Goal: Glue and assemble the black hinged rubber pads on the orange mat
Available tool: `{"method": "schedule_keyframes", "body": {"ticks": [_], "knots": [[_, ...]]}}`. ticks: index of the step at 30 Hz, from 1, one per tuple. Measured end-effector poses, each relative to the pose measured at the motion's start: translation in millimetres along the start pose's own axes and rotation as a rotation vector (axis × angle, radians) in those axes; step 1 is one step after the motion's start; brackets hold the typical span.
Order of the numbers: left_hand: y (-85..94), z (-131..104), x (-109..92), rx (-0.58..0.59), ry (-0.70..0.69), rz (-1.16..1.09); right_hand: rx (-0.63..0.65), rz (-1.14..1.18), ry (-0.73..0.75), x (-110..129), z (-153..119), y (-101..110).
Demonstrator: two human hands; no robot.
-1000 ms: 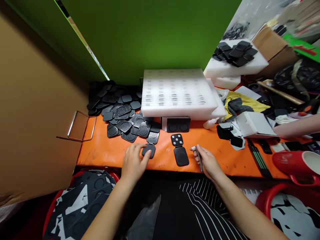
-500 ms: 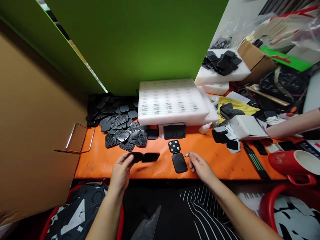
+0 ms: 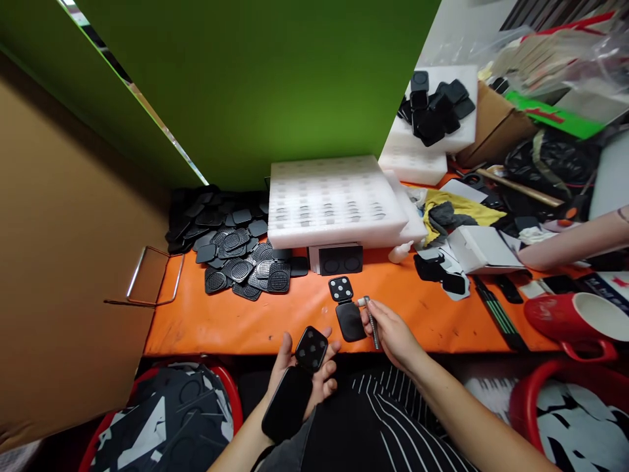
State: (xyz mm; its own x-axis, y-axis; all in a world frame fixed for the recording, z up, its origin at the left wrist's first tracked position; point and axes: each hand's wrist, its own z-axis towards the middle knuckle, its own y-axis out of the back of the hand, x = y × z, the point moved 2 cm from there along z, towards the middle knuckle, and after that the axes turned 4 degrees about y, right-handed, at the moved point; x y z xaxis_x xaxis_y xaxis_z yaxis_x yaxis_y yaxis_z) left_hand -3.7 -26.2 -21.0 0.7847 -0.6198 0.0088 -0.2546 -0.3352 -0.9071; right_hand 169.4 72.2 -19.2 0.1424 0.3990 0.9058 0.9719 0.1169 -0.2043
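Observation:
A black hinged two-plate piece (image 3: 287, 401) rests across the palm of my left hand (image 3: 322, 387), fingers partly spread under it. Its smaller plate has several round dark recesses and points away from me. My right hand (image 3: 390, 331) pinches a thin, ribbed silvery rod (image 3: 374, 324) that looks like a stack of small discs, with a whitish end at the top. Beside my right fingertips, a similar hinged piece (image 3: 350, 324) lies opened flat on the orange table; several silver discs sit in its smaller plate.
A pile of black plates (image 3: 240, 252) lies at the left, next to a white foam block (image 3: 334, 223). A small white bottle (image 3: 401, 252) and a red mug (image 3: 555, 321) are on the right. Red buckets (image 3: 230, 387) of scraps stand below the orange table edge (image 3: 196, 341).
My left hand has come down toward me and turned palm up, the hinged piece now lying on it. My right hand has tilted, so the silvery rod shows, and moved slightly left.

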Motion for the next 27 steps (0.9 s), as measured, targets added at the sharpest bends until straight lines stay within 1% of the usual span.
{"method": "schedule_keyframes", "body": {"ticks": [3, 6, 8, 10, 12, 14, 15, 18, 21, 24, 26, 27], "knots": [[7.9, -12, -8, 0.050, 0.062, 0.031, 0.011, -0.014, 0.004, 0, -1, 3], [12.5, -22, -13, 0.046, 0.143, 0.079, 0.070, -0.213, 0.041, 1, -7, 1], [8.8, -25, -14, -0.012, 0.193, 0.115, 0.170, -0.382, 0.079, 6, -16, -7], [0.4, -25, -14, -0.142, 0.190, 0.194, 0.312, -0.534, 0.117, 13, -27, -20], [-9.6, -24, -15, -0.299, 0.130, 0.324, 0.429, -0.676, 0.148, 19, -36, -35], [-17.8, -21, -16, -0.399, 0.043, 0.494, 0.465, -0.816, 0.181, 24, -39, -47], [-20.4, -19, -16, -0.415, 0.001, 0.593, 0.458, -0.882, 0.196, 26, -39, -51], [-21.7, -11, -16, -0.408, -0.104, 0.925, 0.407, -1.042, 0.229, 29, -35, -56], [-19.0, -3, -16, -0.397, -0.201, 1.211, 0.389, -1.199, 0.255, 34, -33, -54], [-17.7, 4, -15, -0.368, -0.303, 1.313, 0.433, -1.290, 0.274, 42, -34, -50], [-17.0, 9, -14, -0.324, -0.354, 1.292, 0.461, -1.262, 0.282, 45, -32, -47], [-16.3, 12, -13, -0.298, -0.367, 1.277, 0.455, -1.239, 0.280, 46, -30, -45]]}}
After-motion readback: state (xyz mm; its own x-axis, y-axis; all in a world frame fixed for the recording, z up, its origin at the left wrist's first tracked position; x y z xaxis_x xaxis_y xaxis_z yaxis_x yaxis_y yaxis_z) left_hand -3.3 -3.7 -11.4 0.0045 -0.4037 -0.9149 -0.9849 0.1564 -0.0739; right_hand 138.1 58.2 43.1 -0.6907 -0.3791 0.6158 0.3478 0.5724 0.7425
